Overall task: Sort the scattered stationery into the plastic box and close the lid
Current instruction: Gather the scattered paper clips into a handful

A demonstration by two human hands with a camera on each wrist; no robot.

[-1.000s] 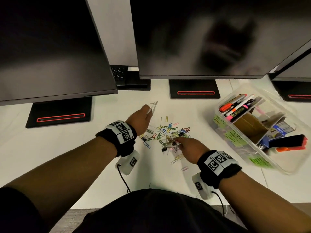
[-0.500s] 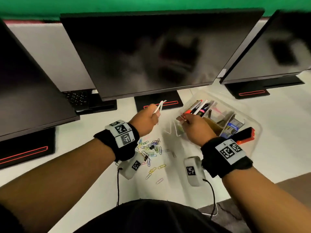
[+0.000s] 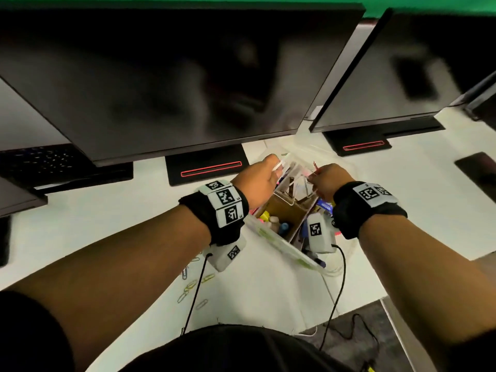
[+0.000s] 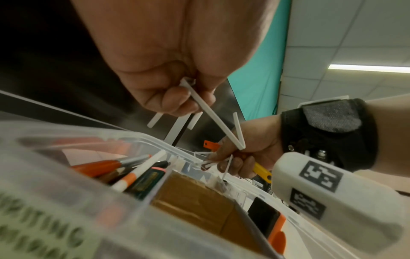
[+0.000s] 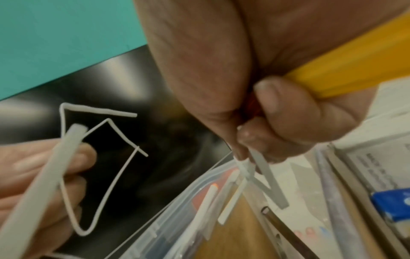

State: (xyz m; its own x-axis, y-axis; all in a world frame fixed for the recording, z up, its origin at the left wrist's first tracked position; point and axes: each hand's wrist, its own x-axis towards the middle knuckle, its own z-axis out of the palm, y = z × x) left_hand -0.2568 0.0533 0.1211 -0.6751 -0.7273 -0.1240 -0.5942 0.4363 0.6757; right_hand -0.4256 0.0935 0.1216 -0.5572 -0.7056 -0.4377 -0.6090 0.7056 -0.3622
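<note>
The clear plastic box [image 3: 281,245] stands open on the white desk, divided by brown cardboard [image 3: 287,210], with pens and markers [image 4: 133,173] in one section. Both hands hover over its far end. My left hand [image 3: 261,174] pinches several bent white plastic strips [image 4: 213,119] in curled fingers. My right hand [image 3: 326,181] pinches more white strips [image 5: 264,177] at its fingertips, just above the box, with a yellow tool [image 5: 355,66] clamped in the palm. Coloured paper clips [image 3: 188,288] lie scattered on the desk under my left forearm.
Two dark monitors [image 3: 174,76] [image 3: 416,63] hang over the back of the desk, their black bases [image 3: 209,167] close behind the box. A keyboard [image 3: 45,157] sits far left and a flat black object [image 3: 477,170] far right. The desk edge [image 3: 389,318] runs near right.
Both hands have left the paper clip pile and moved right and forward to above the box, each still holding its white strips. The view swung right with them.
</note>
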